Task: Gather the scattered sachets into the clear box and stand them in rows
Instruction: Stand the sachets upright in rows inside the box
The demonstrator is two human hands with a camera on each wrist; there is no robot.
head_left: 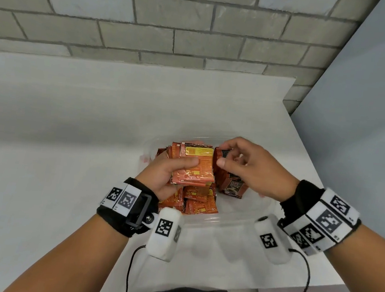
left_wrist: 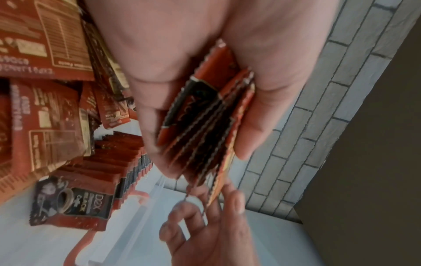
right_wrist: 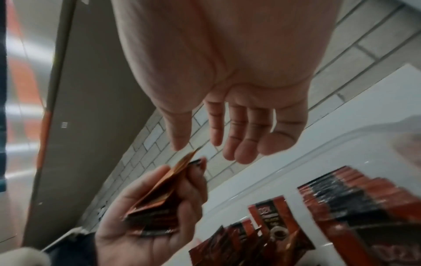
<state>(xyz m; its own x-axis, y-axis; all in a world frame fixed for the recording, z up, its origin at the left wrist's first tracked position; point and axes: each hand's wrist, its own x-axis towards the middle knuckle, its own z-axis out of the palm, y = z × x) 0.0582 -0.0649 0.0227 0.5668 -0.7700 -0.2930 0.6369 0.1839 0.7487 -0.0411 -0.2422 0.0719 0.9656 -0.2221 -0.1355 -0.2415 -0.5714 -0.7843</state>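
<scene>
Grey bricks stand behind a white table (head_left: pixel 68 118), and the clear box (head_left: pixel 234 214) sits on it under both hands. From the head view, the left hand (head_left: pixel 168 174) holds a stack of sachets (head_left: pixel 194 165), thumb on top and fingers below. The right hand (head_left: pixel 249 169) is just beside the stack, its fingers bent close together near the stack's edge. More sachets (head_left: pixel 199 200) lie loose in the box below the fingers.

Seen from the left wrist, the stack (left_wrist: pixel 205 122) is squeezed between thumb and fingers (left_wrist: pixel 159 136). A standing row (left_wrist: pixel 118 162) of sachets waits in the box. These packs look thin, light, soft and a bit slippery, so I think pinching the flat sides is best.

Looking from the right wrist, the right hand's fingers (right_wrist: pixel 241 136) hang a little apart and hold nothing.
</scene>
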